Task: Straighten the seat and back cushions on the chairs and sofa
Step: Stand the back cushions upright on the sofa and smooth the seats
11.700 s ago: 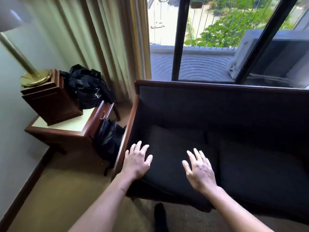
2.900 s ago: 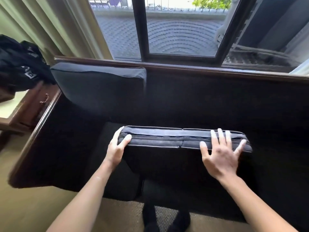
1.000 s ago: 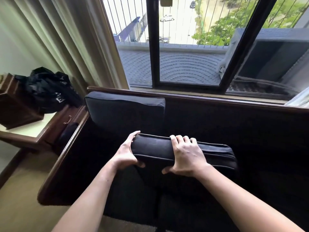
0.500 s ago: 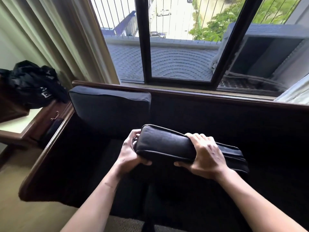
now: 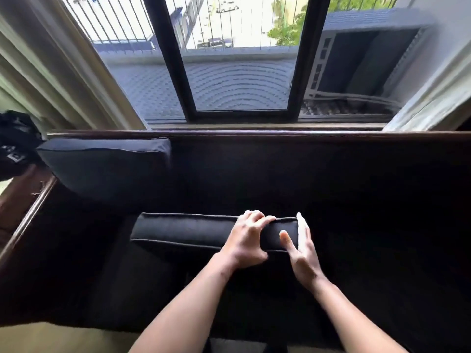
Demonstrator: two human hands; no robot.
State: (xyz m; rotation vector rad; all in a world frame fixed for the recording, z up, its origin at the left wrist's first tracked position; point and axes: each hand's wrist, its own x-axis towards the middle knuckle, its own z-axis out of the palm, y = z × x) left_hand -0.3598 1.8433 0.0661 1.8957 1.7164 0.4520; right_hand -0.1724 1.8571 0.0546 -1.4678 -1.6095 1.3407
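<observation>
Cushion [image 5: 193,231] on dark sofa [image 5: 331,174], window [image 5: 239,80] behind

Looking through a black-framed window [image 5: 239,72] at a sunlit balcony floor [image 5: 237,85] and thin railing [image 5: 114,21]. Seeing pale curtains [image 5: 63,72] hanging at both sides, a wooden side table [image 5: 11,202] at left carrying a black bag [image 5: 15,143], beige carpet [image 5: 38,338] lying below.

window [image 5: 239,80], curtain [image 5: 76,80], black bag [image 5: 15,143]

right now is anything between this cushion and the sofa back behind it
Nothing visible does. The cushion the left hand grips stands on edge, with only dark open seat between it and the sofa back.
</observation>
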